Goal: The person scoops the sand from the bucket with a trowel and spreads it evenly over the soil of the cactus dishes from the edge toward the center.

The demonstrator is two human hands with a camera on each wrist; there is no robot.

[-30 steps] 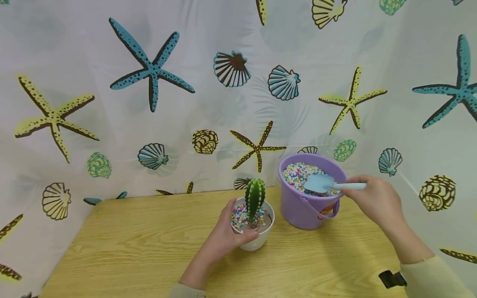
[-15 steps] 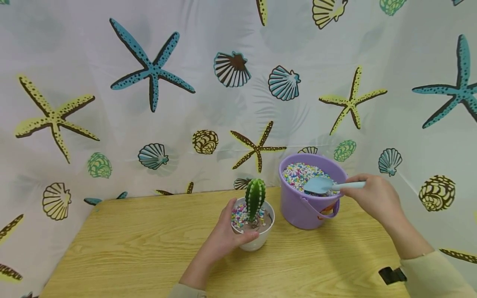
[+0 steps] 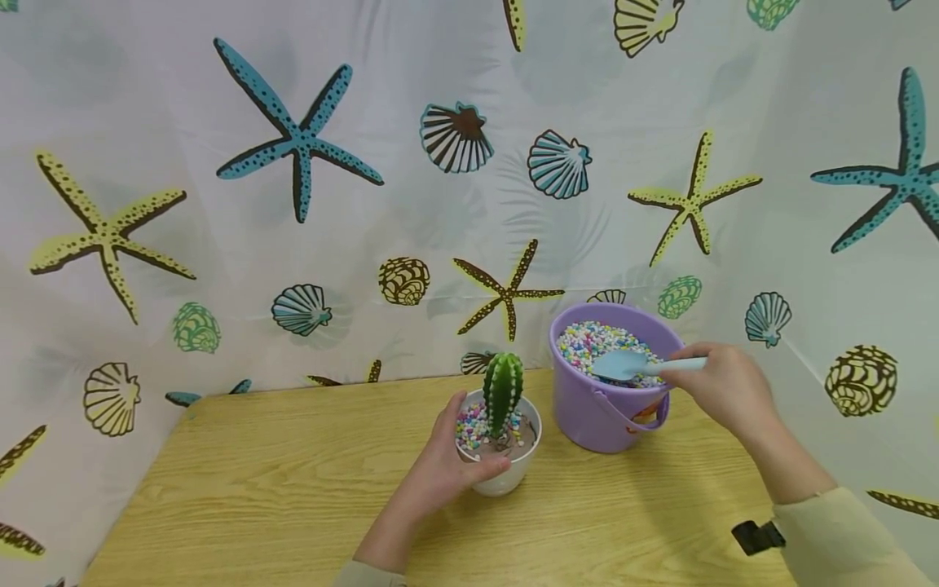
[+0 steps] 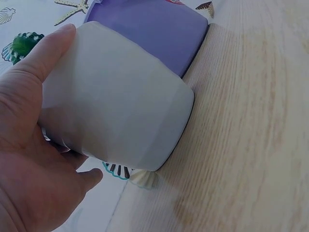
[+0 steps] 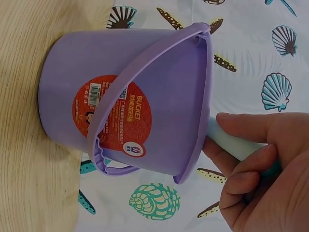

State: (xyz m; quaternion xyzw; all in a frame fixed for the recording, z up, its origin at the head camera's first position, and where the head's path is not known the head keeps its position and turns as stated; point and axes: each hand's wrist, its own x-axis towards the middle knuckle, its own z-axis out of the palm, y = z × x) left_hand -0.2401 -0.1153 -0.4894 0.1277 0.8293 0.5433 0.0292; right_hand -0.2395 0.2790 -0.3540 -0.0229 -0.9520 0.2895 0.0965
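Pale-blue scoop (image 3: 623, 364), gripped by the right hand (image 3: 722, 387), digs into pebbles (image 3: 587, 341) in the bucket (image 3: 601, 416); next it must lift level toward the pot (image 3: 502, 473), which the left hand (image 3: 440, 465) clasps on the tabletop (image 3: 257, 489).

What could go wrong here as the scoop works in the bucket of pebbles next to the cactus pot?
1. The blue scoop lies shallow on the coloured pebbles, which reach near the purple bucket rim; a heaped scoop could spill onto the wooden table.
2. Only the right hand works at the bucket, gripping the scoop handle; a hard dig could perhaps shift it.
3. The left hand holds the white pot close to the cactus; fingers could brush it.
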